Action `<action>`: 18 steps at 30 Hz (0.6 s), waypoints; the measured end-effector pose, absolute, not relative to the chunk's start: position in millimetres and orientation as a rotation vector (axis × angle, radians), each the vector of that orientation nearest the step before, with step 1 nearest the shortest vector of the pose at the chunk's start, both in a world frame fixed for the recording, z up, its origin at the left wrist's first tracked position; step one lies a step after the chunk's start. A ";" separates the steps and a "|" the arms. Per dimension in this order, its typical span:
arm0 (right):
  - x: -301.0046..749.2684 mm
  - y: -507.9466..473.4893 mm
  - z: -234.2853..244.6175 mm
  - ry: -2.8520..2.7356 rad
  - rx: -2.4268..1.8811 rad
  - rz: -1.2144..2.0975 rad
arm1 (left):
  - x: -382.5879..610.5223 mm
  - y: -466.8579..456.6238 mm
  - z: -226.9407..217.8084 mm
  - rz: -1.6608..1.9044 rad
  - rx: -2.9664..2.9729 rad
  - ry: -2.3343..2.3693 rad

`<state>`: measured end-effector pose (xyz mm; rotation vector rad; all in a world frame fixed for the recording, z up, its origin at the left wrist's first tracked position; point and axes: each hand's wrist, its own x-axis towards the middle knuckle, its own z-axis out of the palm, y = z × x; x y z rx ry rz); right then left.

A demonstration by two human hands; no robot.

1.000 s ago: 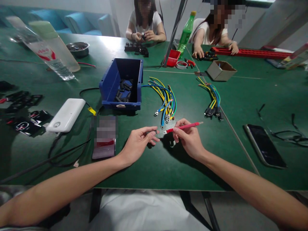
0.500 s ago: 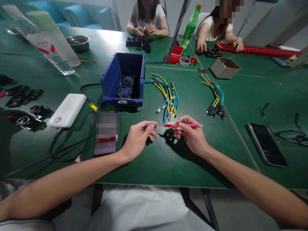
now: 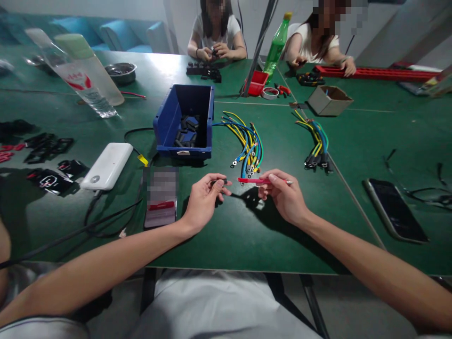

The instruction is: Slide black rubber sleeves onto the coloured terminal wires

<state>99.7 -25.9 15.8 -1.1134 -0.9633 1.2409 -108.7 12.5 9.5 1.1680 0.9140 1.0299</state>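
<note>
Pinching a small black piece (image 3: 225,181) at its fingertips, the left hand (image 3: 202,203) faces the right hand (image 3: 288,200), whose fingers grip a red cable (image 3: 252,181) level, one end toward the black piece across a narrow gap. So light a pinch, hard to judge at this size, could let the piece slip. Loose wires (image 3: 243,134) just beyond the fingers might snag the cable's tip if it dips.
</note>
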 end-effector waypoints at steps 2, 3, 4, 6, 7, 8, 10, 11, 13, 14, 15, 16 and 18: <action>101.0 -26.3 15.6 -0.982 -1.113 1.247 | -109.0 12.5 8.7 1.058 1.157 0.920; 101.5 -26.6 14.9 -1.002 -1.119 1.238 | -109.2 12.7 8.4 1.075 1.150 0.928; 102.0 -26.9 13.9 -1.026 -1.127 1.226 | -109.3 13.0 8.2 1.088 1.144 0.937; 102.4 -27.4 11.5 -1.074 -1.139 1.202 | -109.4 13.6 8.1 1.101 1.137 0.958; 102.4 -27.5 10.4 -1.094 -1.143 1.195 | -109.5 13.9 8.3 1.102 1.134 0.967; 102.4 -27.6 9.4 -1.109 -1.147 1.190 | -109.5 14.1 8.4 1.099 1.132 0.976; 102.1 -27.4 8.2 -1.126 -1.152 1.190 | -109.6 14.7 8.3 1.090 1.133 0.988; 102.0 -27.2 7.9 -1.133 -1.153 1.191 | -109.8 14.9 7.9 1.086 1.138 0.992; 101.8 -26.9 7.9 -1.147 -1.152 1.191 | -110.4 15.5 6.8 1.071 1.159 0.991; 101.7 -26.8 8.0 -1.153 -1.151 1.190 | -110.8 15.7 6.2 1.058 1.170 0.987; 101.6 -26.8 8.2 -1.156 -1.153 1.187 | -111.2 15.9 5.7 1.044 1.180 0.983; 101.5 -27.0 8.5 -1.157 -1.156 1.183 | -111.6 16.0 5.4 1.029 1.188 0.978; 101.0 -27.6 9.5 -1.154 -1.162 1.174 | -111.9 16.0 5.8 1.007 1.197 0.971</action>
